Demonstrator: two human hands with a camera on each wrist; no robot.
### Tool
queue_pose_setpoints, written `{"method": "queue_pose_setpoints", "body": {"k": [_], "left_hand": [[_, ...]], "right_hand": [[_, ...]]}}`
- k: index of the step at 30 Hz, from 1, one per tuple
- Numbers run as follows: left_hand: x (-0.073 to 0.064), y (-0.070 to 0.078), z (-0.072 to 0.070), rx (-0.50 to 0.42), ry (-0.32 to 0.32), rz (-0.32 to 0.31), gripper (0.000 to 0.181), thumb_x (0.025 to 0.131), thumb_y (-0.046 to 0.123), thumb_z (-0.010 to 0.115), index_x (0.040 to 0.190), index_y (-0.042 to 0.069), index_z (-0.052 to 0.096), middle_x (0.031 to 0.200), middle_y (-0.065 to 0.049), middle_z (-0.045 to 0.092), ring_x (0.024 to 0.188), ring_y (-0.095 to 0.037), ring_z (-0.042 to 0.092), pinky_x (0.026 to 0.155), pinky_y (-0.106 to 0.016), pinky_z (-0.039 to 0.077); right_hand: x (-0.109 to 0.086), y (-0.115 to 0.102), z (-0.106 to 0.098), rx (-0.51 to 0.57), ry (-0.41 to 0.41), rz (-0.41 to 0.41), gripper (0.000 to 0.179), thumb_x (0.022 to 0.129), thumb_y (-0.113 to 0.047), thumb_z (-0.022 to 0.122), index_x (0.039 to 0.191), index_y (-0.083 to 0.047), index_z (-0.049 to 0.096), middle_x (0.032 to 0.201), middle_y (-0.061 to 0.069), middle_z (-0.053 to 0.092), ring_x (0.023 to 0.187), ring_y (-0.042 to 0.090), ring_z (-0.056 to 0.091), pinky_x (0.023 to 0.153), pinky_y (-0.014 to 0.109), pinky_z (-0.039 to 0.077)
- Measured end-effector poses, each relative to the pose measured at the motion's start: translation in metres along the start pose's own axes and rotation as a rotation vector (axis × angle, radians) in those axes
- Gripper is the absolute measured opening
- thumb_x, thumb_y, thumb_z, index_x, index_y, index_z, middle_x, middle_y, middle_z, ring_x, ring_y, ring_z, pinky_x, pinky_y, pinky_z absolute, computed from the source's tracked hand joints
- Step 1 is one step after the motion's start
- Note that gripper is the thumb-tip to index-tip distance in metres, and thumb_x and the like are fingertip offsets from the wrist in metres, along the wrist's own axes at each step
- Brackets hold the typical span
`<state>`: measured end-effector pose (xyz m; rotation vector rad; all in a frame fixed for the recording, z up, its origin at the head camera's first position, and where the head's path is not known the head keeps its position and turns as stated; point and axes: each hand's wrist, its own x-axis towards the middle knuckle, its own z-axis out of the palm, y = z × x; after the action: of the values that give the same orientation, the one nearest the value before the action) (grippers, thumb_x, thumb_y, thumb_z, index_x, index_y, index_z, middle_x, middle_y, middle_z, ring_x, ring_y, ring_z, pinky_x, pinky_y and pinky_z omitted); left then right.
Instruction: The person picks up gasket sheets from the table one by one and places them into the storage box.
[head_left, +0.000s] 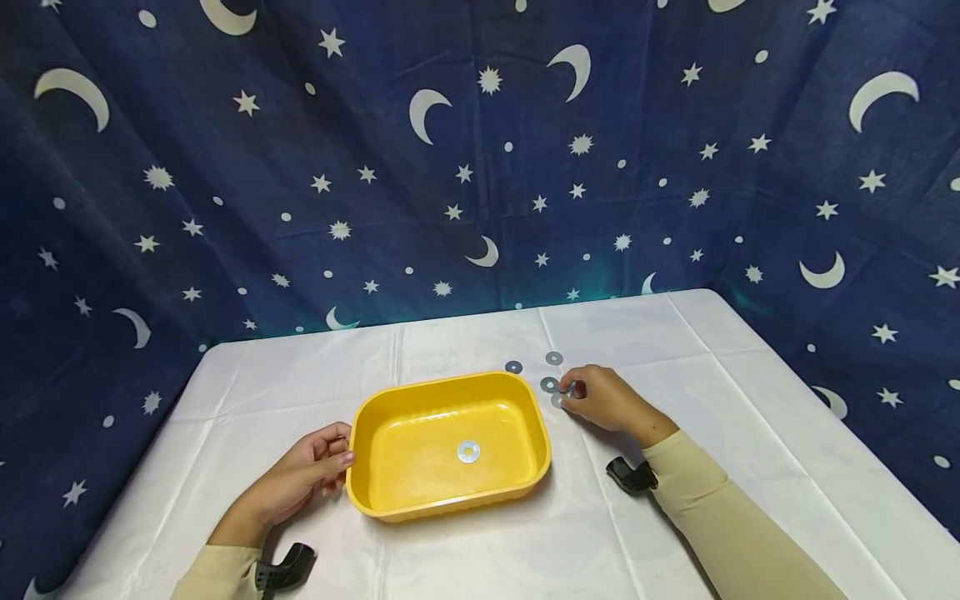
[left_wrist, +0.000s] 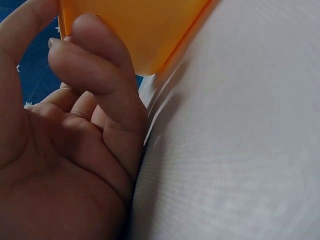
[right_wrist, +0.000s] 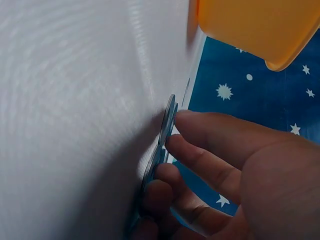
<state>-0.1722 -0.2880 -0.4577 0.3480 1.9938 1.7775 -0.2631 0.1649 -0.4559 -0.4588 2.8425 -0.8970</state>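
Observation:
A yellow plastic tray (head_left: 420,479) stands on the table with one flat metal washer (head_left: 468,461) inside it. My left hand (head_left: 303,471) grips the tray's left end, thumb at the rim and the other fingers curled beside the wall. To the right of the tray, my right hand (head_left: 606,398) pinches at a washer (right_wrist: 167,122) with thumb and fingertips, close over the tabletop. Its fingers partly cover the washers there. A grey washer (head_left: 543,385) lies just left of these fingertips. Farther back are a darker washer (head_left: 507,367) and another grey washer (head_left: 548,359).
A white cloth (head_left: 480,558) with fold lines covers the table. Behind it and along the sides hangs a dark blue curtain (head_left: 375,275) with moons and stars. Each wrist wears a black camera mount, seen near the left cuff (head_left: 288,568) and the right cuff (head_left: 632,477).

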Motion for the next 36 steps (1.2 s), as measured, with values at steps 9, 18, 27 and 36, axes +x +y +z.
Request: {"method": "queue_pose_setpoints", "body": {"k": [9,18,27,36], "left_hand": [[-0.0008,-0.0007,-0.0003,-0.001,0.001,0.002,0.018,0.103,0.01,0.051,0.117,0.001,0.046,0.091,0.005,0.06,0.069,-0.006,0.053,0.055,-0.017,0.043],[-0.0008,-0.0006,0.0002,-0.007,0.0,0.006,0.017,0.103,0.01,0.05,0.117,0.002,0.046,0.091,0.006,0.06,0.069,-0.006,0.052,0.055,-0.017,0.043],[-0.0017,0.0001,0.0009,0.015,0.019,-0.019,0.019,0.103,0.011,0.052,0.118,0.003,0.046,0.09,0.005,0.059,0.069,-0.005,0.052,0.056,-0.017,0.044],[-0.0015,0.0001,0.0014,0.018,0.03,-0.017,0.021,0.102,0.011,0.053,0.119,0.002,0.045,0.09,0.005,0.059,0.069,-0.005,0.052,0.055,-0.017,0.043]], "right_hand": [[0.0006,0.0012,0.0025,-0.019,-0.028,0.005,0.018,0.086,-0.016,0.075,0.101,-0.008,0.068,0.075,0.004,0.055,0.069,0.017,0.049,0.064,0.029,0.042],[-0.0019,-0.0034,0.0051,-0.126,-0.079,0.036,0.024,0.09,-0.023,0.073,0.106,-0.013,0.06,0.087,0.004,0.054,0.078,0.018,0.05,0.071,0.033,0.045],[-0.0048,-0.0034,0.0027,-0.101,-0.13,0.032,0.021,0.091,-0.018,0.072,0.103,-0.01,0.057,0.082,0.004,0.052,0.075,0.017,0.048,0.069,0.03,0.043],[-0.0068,-0.0039,0.0002,-0.077,-0.151,0.025,0.023,0.089,-0.019,0.073,0.102,-0.01,0.056,0.081,0.005,0.051,0.076,0.018,0.048,0.07,0.031,0.042]]}}
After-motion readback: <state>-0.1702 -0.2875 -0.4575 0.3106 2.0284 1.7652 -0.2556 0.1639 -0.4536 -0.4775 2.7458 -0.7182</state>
